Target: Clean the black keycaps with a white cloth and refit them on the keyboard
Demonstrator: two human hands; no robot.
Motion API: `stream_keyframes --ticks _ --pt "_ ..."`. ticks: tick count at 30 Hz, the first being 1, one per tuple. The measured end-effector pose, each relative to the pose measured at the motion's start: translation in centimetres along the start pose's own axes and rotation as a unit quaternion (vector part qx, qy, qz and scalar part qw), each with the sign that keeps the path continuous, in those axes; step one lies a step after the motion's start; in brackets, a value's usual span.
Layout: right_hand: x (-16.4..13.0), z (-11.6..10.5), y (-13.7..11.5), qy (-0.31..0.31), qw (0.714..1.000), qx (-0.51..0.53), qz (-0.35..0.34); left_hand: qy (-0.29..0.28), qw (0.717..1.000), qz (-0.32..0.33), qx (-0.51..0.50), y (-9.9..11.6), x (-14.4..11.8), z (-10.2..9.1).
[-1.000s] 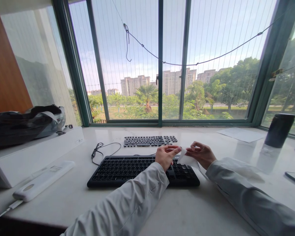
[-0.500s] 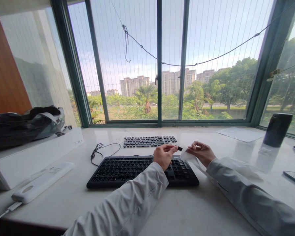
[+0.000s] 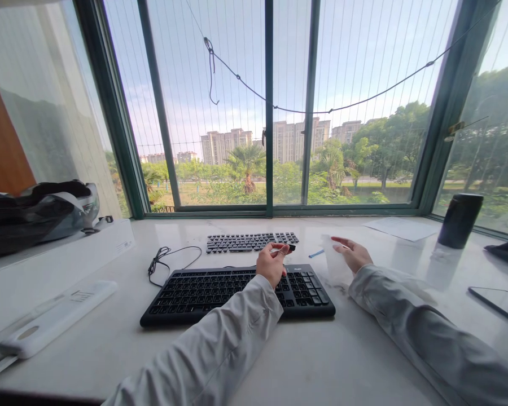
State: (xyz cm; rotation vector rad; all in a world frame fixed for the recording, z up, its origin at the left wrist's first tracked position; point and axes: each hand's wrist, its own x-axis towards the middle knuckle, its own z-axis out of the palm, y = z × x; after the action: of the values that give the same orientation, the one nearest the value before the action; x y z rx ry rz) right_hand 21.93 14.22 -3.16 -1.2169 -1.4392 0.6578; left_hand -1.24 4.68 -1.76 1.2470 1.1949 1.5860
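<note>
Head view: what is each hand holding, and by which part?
The left hand pinches a small black keycap by one end at its fingertips. The right hand holds a white wipe along its edge.

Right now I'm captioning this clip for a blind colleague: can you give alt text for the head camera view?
A person's left hand pinches a small black keycap above a black keyboard on a pale desk, while the right hand holds a white wipe. Loose keycaps lie in rows behind, below a big window.
</note>
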Motion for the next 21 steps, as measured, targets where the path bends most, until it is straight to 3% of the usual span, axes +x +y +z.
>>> stream_keyframes --ticks 3,8,12,15,18,21 --pt "-0.2 0.3 -0.5 -0.015 0.996 -0.076 0.045 -0.011 0.999 0.009 0.03 0.5 -0.4 0.0" --pt "-1.8 1.2 -2.2 -0.068 0.995 -0.064 -0.02 -0.015 0.981 0.098 0.165 1.6 -1.6 0.0" --pt "-3.7 2.2 -4.3 -0.192 0.979 0.043 -0.054 -0.033 0.924 0.235 0.298 2.2 -2.5 0.0" --pt "-4.7 3.0 -5.1 -0.277 0.957 0.068 -0.056 -0.056 0.874 0.282 0.391 2.2 -2.7 -0.3" --pt "-5.0 3.4 -5.0 -0.282 0.952 0.108 -0.048 -0.09 0.847 0.293 0.433 2.0 -2.5 -0.7" --pt "-4.9 3.4 -4.7 -0.266 0.952 0.151 -0.031 -0.108 0.85 0.302 0.417 1.9 -2.2 -1.0"
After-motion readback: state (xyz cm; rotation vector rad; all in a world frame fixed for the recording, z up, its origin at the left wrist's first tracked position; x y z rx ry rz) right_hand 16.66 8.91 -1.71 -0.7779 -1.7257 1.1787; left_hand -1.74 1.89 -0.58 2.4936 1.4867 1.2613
